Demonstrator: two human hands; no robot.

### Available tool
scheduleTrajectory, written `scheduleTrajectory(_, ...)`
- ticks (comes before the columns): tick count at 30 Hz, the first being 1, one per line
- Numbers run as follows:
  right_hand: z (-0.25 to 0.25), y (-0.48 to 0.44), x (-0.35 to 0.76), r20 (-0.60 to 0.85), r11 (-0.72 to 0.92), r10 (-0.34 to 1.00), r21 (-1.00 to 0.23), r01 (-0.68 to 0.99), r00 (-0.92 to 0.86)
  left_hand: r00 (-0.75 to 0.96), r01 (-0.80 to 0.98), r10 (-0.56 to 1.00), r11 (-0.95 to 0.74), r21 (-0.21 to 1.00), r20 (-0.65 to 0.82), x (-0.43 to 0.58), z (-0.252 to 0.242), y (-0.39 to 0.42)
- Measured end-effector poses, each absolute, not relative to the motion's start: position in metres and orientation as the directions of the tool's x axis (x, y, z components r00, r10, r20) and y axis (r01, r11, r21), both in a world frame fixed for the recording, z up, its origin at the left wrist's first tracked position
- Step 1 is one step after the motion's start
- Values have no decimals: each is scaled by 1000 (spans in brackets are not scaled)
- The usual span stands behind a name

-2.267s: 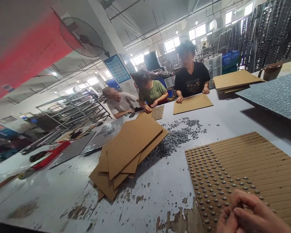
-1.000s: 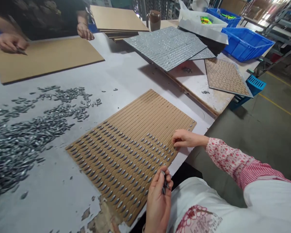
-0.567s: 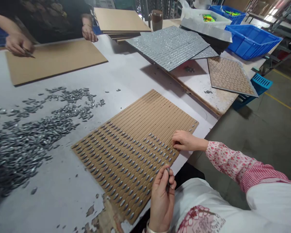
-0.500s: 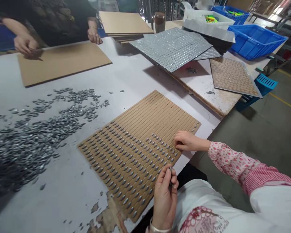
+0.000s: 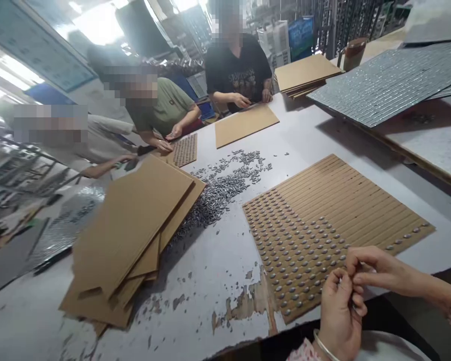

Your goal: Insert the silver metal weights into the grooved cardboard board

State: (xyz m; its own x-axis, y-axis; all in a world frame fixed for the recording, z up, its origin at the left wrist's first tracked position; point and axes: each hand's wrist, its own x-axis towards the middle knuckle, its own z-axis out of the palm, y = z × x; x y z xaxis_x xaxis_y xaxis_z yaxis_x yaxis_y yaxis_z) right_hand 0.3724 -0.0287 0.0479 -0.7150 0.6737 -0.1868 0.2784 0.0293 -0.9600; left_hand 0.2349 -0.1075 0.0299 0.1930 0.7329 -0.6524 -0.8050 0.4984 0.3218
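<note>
- brown grooved cardboard board [image 5: 346,185] lies flat at right of frame; small grey spindle-shaped pieces [image 5: 292,289] sit in rows over its left part, plus a short line near its right corner; upper part has bare grooves
- left hand [image 5: 340,308] and right hand [image 5: 383,271] meet fingertip to fingertip at the near edge, lower right; fingers curled in; can't tell if either grips a piece, contents hidden
- my read on doing this well: one piece at a time, long axis along the groove, even gaps; lower fingers straight down; keep knuckles and cuffs off laid rows, pieces could roll if nudged
- loose heap of grey pieces [image 5: 221,193] mid-frame, apart from the board
- white tabletop [image 5: 304,138] is scuffed, coating worn off at bottom centre; stack of brown cardboard sheets [image 5: 131,215] at left, skewed; silver ridged sheet [image 5: 391,80] upper right
- room: three co-workers across the top left to centre; black shirt [image 5: 240,70] sits at a plain brown board [image 5: 248,125]; bright windows [image 5: 101,22] upper left
</note>
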Motion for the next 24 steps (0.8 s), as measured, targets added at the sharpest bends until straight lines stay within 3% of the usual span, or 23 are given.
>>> scheduleTrajectory(6,43,-26,374,-221,53,677,-937,346,-702,177,-837,732,464,290,-658,233,26,-105)
scheduleTrajectory(11,31,-7,390,-130,88,845,-922,376,-518,153,-827,712,472,307,-685,225,35,-103)
scheduleTrajectory(13,24,5,403,-57,164,911,-859,485,-409,188,-787,692,531,314,-698,221,36,-103)
scheduleTrajectory(16,14,16,422,10,287,910,-737,613,-414,234,-767,662,576,283,-712,218,33,-100)
scheduleTrajectory(19,12,17,429,0,317,910,-646,695,-416,290,-728,610,641,244,-738,219,32,-100)
scheduleTrajectory(24,22,8,418,-56,320,905,-565,761,-422,276,-685,621,663,303,-734,221,38,-102)
